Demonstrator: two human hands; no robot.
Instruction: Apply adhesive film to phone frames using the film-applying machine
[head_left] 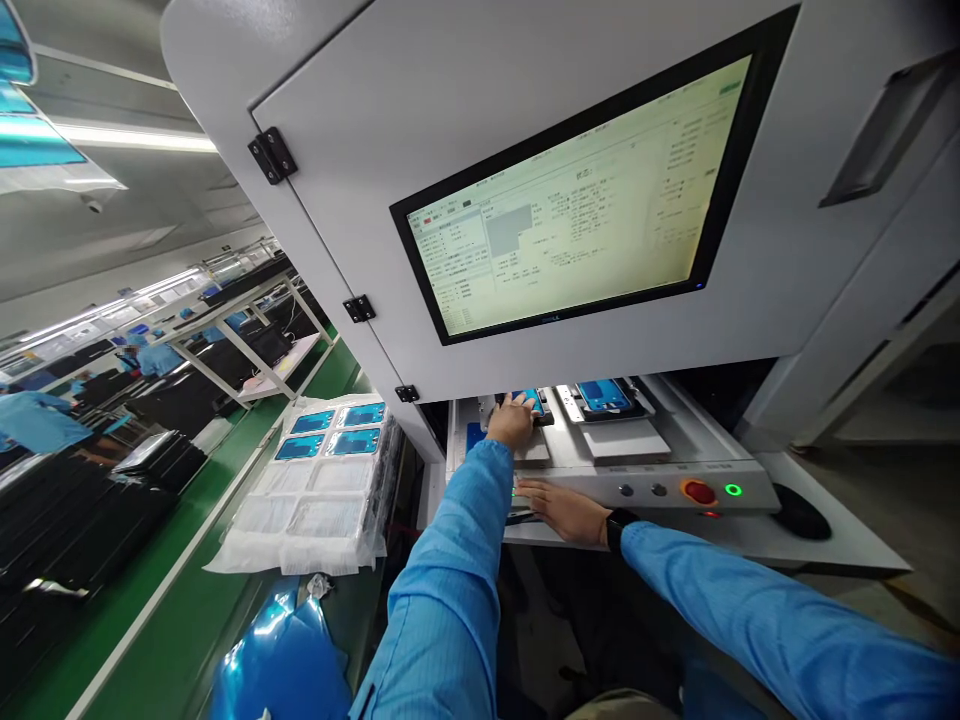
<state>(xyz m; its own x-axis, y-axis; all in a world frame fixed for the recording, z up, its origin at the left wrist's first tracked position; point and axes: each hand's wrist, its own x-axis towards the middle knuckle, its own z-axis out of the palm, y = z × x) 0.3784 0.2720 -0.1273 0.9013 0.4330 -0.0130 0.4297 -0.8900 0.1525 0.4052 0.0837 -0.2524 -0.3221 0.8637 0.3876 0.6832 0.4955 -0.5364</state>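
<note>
Reaching into the machine's opening, my left hand (511,420) lies over a blue-filmed phone frame (534,402) on the left fixture, its fingers resting at the part's edge. My right hand (562,508) is at the front panel (585,487) of the machine, with fingers stretched to the left near a small green light. To the right, a second blue-filmed part (602,395) sits in the right fixture (637,405). Whether my left fingers grip the part is hidden by the hand.
A lit monitor (585,200) hangs above the opening. The panel has a red button (699,491) and a green-ringed button (733,490). At left are a white tray (324,495) with several blue parts, blue film (281,660), and people in blue farther off.
</note>
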